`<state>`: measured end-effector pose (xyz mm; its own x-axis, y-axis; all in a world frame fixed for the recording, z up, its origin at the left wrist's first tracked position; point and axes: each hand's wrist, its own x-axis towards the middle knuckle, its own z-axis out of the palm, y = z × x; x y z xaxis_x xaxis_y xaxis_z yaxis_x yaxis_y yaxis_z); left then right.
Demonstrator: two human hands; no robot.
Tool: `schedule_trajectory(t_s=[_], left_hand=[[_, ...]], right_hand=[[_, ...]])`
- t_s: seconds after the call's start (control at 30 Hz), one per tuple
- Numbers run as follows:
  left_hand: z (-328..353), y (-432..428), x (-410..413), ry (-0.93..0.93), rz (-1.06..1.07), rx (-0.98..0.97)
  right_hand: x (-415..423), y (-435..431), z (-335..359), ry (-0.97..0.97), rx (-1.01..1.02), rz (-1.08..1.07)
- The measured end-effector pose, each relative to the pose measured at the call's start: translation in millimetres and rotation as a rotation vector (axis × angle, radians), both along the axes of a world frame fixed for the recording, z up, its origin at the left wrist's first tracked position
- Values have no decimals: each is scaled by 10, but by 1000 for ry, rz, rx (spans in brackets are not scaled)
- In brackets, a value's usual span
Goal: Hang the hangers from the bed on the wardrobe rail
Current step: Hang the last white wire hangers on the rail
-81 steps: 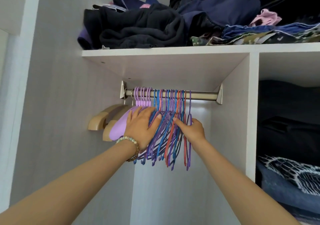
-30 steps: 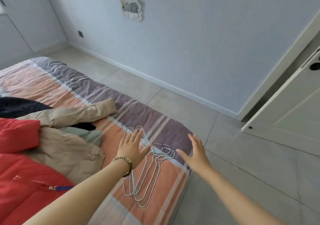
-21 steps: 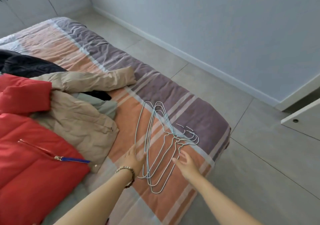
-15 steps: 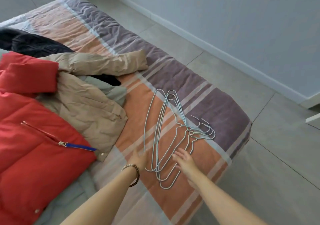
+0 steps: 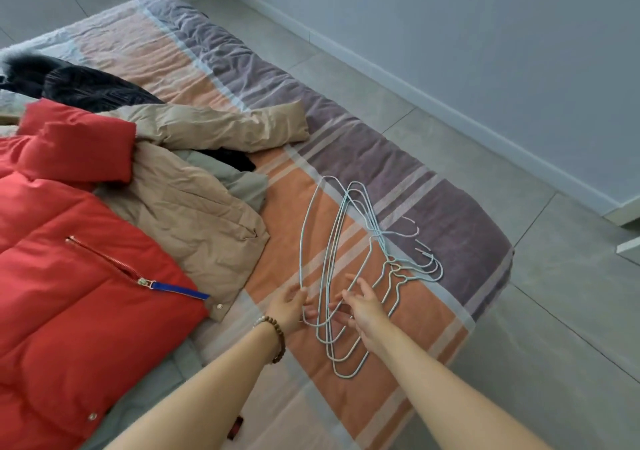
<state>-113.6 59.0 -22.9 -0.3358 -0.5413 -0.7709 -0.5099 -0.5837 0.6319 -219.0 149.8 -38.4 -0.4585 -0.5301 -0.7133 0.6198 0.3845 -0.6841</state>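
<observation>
1. Both hands have moved forward since half a second ago: then they were just short of the hangers (image 5: 380, 235), now they are over the near ends of the wires. The hangers lie where they did before.
2. The hangers lie in an overlapping pile on the striped cover of the bed (image 5: 433, 214), near its foot corner. Their hooks point toward the floor (image 5: 571, 311) side.
3. The left hand (image 5: 286, 306) is at the near left bend of the outermost hanger. Its fingers (image 5: 300, 294) are relaxed and slightly apart and touch the wire. They are not closed round it.
4. The right hand (image 5: 365, 306) is over the middle of the near loops. Its fingers (image 5: 364, 287) are spread wide and reach forward. I cannot tell whether the lower ones touch the wire. It holds nothing.
5. The hangers are thin light-blue wire. About five hooks show, but the wires cross, so the exact count is unsure.
6. Three garments lie left of the hangers and apart from them: one red jacket (image 5: 69, 276), one beige jacket (image 5: 194, 214) partly under it, and one black garment (image 5: 86, 89) behind.
7. One bead bracelet (image 5: 277, 339) sits on the left wrist.
</observation>
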Motion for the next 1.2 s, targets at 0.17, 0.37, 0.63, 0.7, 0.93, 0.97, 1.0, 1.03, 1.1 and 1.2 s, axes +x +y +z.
schedule_trajectory(t_s=[0.17,0.37,0.63,0.7,0.93,0.97,1.0,1.03,1.1,1.2], left_hand=[[892,-116,-284,217,-94,-115],[2319,239,-821,521,-272,-198],[4413,1391,-1244,973,-535,-176],[4907,1823,-1242,1055,-628,-172],[6094,3564,-824,1302,-1004,-78],[6208,3819,-723,1333,-1046,-57],[6304,4072,-610,1361,-1083,-32],[6393,4313,-480,1386,-1121,-2],[6537,4779,-179,1425,-1207,54],[6675,5395,321,1450,-1316,138]], right_hand=[[-334,83,946,81,-166,-78],[-740,657,2501,340,-271,-204],[-655,2271,4614,723,-262,-359],[-427,2830,5092,814,-251,-439],[727,4608,6339,1093,-142,-758],[941,4824,6451,1130,-119,-800],[1166,5027,6549,1158,-92,-845],[1396,5217,6631,1187,-67,-889],[1873,5584,6758,1242,-19,-980],[2608,6011,6909,1300,58,-1111]])
